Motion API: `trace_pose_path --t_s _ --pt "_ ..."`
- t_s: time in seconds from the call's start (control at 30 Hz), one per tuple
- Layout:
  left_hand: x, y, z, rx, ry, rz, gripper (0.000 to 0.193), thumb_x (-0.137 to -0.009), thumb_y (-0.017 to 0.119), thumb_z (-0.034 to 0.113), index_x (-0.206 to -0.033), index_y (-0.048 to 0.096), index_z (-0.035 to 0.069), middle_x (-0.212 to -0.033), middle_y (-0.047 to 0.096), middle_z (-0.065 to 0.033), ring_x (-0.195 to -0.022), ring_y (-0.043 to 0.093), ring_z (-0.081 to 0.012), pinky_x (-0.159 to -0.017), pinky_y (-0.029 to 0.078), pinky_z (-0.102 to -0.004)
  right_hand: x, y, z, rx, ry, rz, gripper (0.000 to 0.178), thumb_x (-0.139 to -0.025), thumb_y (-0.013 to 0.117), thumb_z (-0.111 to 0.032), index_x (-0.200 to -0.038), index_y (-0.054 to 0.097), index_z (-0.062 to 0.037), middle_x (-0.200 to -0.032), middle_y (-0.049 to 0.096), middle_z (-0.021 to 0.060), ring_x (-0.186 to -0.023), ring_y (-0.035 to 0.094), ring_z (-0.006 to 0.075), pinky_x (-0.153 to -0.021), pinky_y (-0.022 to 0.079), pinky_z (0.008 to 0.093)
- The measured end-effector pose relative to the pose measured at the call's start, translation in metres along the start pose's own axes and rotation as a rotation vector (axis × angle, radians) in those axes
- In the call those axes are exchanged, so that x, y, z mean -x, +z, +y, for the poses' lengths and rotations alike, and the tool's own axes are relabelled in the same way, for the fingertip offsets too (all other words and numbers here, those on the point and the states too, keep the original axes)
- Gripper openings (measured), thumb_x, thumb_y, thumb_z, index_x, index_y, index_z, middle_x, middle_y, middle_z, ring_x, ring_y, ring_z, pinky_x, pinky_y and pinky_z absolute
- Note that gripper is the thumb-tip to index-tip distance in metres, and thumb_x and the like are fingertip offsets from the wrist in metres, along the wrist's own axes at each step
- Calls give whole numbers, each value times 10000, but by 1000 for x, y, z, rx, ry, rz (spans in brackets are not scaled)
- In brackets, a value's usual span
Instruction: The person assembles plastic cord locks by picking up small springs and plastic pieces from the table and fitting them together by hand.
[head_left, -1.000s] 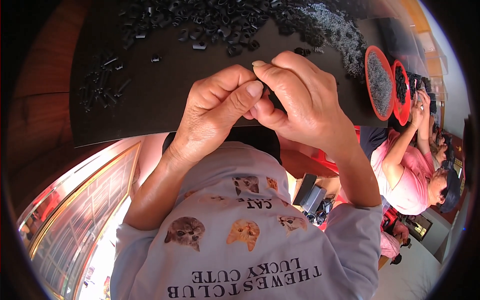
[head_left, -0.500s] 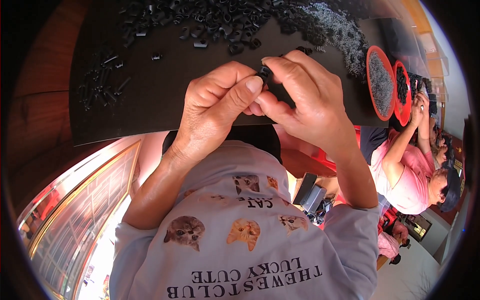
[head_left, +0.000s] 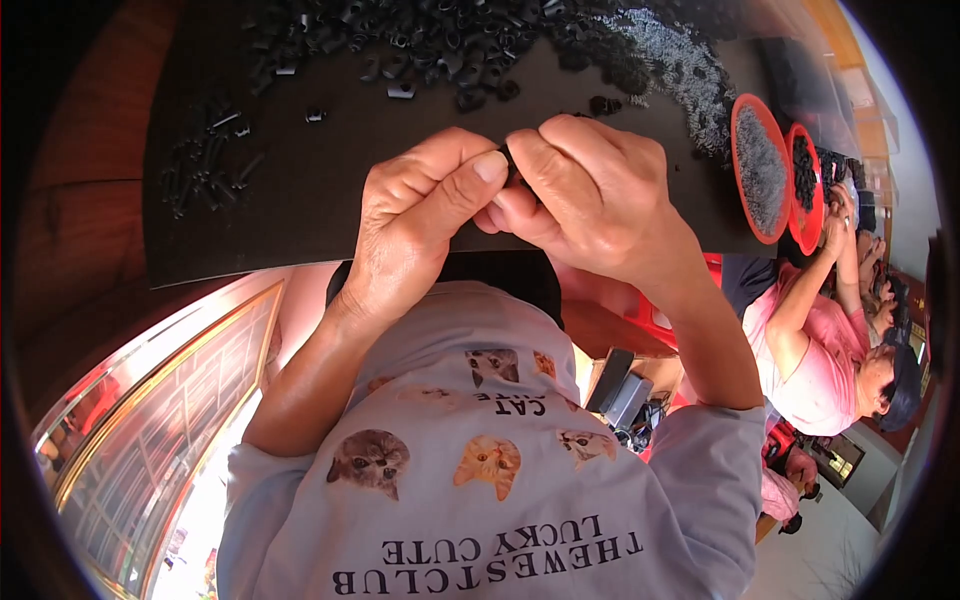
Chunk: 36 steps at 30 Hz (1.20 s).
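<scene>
Over the near part of the dark table (head_left: 330, 215), both of my hands meet around one small black plastic part (head_left: 511, 163). My left hand (head_left: 425, 200) pinches it between thumb and fingers. From the other side my right hand (head_left: 590, 190) closes its thumb and forefinger on the same part. Most of the part is hidden by the fingers, so its exact shape cannot be made out. Beyond my hands lies a heap of black hollow parts (head_left: 440, 45), a few of them lying loose nearer to me.
Thin black tubes (head_left: 205, 165) lie scattered at the left. Small grey pieces (head_left: 680, 75) spread across the far right. A red bowl of grey pieces (head_left: 760, 170) and a red bowl of black parts (head_left: 806, 185) stand at the right edge. Another person in pink (head_left: 815, 350) works beyond.
My right fingers have curled further over the black part, and it is now more covered. Both hands have shifted slightly left, still gripping it.
</scene>
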<state>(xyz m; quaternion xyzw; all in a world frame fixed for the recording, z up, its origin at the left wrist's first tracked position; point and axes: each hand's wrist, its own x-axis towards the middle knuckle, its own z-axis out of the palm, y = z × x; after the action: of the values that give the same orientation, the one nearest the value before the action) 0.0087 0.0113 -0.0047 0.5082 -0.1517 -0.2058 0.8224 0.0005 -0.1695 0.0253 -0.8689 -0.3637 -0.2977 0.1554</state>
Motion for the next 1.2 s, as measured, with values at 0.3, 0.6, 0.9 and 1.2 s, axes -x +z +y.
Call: trace_pose_path --t_s 0.3,0.6,0.9,1.2 --pt "4 3 -1 -129 17 -31 202 -984 535 126 -870 618 -19 -772 605 -30 -712 550 -77 -664 482 -228 -1 -5 -8 47 51 -81 503 -607 807 -218 -1007 587 -8 -831 526 37 -641 584 160 -480 484 268" --pt "3 2 -3 -77 7 -31 199 -984 530 114 -859 617 -14 -749 606 -20 -688 566 -66 -634 492 -225 -8 -14 -16 -148 259 -216 547 -610 801 -100 -1097 593 36 -840 561 109 -664 599 258 -545 509 330" --pt "0 4 4 1 -119 -13 195 -986 520 146 -902 622 3 -746 591 -4 -664 562 -66 -610 479 -207 -15 -32 -6 -187 206 -336 405 -781 742 -219 -1052 569 28 -831 571 76 -687 632 228 -513 513 330" --pt "-3 0 13 18 -213 -85 197 -982 508 135 -865 612 16 -728 587 -4 -629 541 -51 -570 451 -193 -13 -30 8 -354 215 -339 399 -730 773 -320 -948 603 -33 -748 559 47 -650 616 214 -499 497 320"
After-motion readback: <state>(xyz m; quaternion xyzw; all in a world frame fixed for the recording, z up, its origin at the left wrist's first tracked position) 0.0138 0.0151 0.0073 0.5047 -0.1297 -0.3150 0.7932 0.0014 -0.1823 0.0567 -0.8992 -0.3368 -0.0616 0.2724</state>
